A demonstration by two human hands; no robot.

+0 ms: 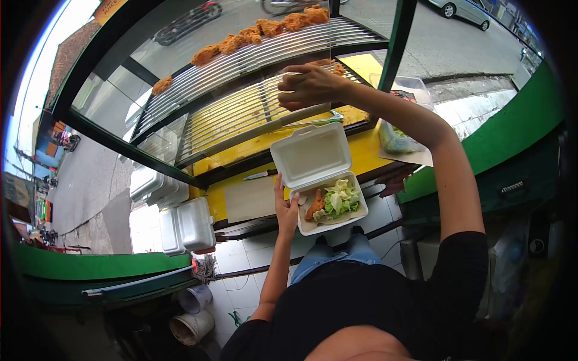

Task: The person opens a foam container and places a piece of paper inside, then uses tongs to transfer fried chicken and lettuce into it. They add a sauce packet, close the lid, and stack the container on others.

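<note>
While the left hand (pixel 286 212) props an open foam box (pixel 322 180) from its nine o'clock edge, palm against the side wall, fingers spread rather than closed round anything, the right hand (pixel 308 86) reaches to twelve o'clock over the wire rack (pixel 241 114) of the glass display. Its fingers are curled together, and whether they pinch a piece of food cannot be told from here.

Box sits at frame centre, above the yellow counter (pixel 364 153). Lid stands open toward twelve o'clock. Inside: shredded lettuce (pixel 341 198) at three o'clock, one fried piece (pixel 315 204) at nine o'clock.

Handling, as judged: foam is very light, stiff but brittle; it dents and cracks under a hard pinch, and the hinge tears easily. Best supported flat from underneath or by both side walls, not by the lid. Contents loose, so keep level.

Counts: one open box in hand; a stack of closed foam boxes (pixel 180 225) at eight o'clock, about four, exact number unclear. Fried chicken pieces (pixel 259 31) on the top rack, roughly seven. One knife (pixel 260 175) on the counter at ten o'clock of the box. One clear tub of greens (pixel 397 139) at two o'clock. Two buckets (pixel 192 313) on the floor at seven o'clock.
</note>
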